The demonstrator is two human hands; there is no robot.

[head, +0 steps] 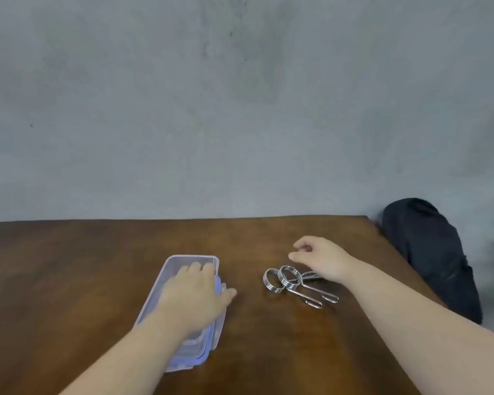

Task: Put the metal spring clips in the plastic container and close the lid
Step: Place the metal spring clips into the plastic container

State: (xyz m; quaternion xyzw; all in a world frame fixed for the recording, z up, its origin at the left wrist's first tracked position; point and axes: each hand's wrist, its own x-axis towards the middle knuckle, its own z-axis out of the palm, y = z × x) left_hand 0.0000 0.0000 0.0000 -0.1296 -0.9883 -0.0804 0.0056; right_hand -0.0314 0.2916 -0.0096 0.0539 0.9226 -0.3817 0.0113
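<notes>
Left hand (196, 292) pressed flat, fingers spread wide, on lidded plastic container (183, 309) near middle of brown table (69, 280). Metal spring clips (294, 283) lying in a pile toward right edge. Right hand (318, 258) just behind them, fingers loosely curled, holding nothing. Black bag (431, 252) past far right corner.

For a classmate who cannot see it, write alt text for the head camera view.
A person's left hand rests flat on the lid of a clear rectangular plastic container on a brown wooden table. The right hand hovers loosely curled above two silver metal spring clips lying beside the container. A dark bag sits past the table's right edge.
</notes>
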